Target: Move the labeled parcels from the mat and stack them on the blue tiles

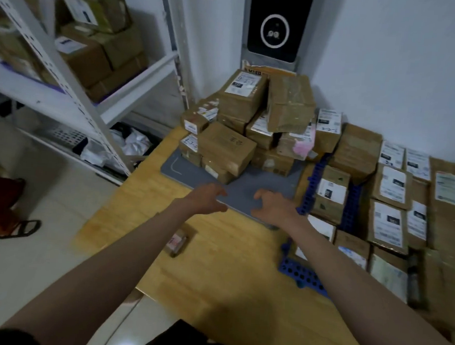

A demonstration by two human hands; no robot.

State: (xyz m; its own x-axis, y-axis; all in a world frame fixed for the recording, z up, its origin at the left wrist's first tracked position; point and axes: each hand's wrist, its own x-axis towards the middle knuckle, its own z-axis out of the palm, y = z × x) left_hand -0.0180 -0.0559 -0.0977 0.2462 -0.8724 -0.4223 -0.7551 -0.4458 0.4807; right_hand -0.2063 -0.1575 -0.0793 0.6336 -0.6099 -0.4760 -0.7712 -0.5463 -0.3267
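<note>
While both arms are reaching forward over the yellow wooden tabletop [215,265], the heap of parcels [253,126] is lying straight ahead of them on the far half of the grey mat [246,192], piled against the white wall corner. The blue tiles [304,275] are lying to the right of the mat, and rows of parcels already laid there [395,198] are covering most of them, so only strips of blue are showing between and at the near edge.

The left hand [206,199] and the right hand [275,206] are hovering side by side over the bare near half of the mat, each grip released, fingers loosely spread and holding nothing. The nearest parcel [226,148], a plain brown box sitting on the front left of the heap, is lying just beyond the left hand, with its long axis running from far left to near right. I judge the left hand to be the closer one to it, while the right hand is nearer the tiles.

A white metal shelf unit [74,88] is standing to the left, carrying more boxes. A dark panel with a white ring [275,28] is hanging on the far wall. One small packet [178,242] is lying alone on the near tabletop, partly hidden by the left forearm.
</note>
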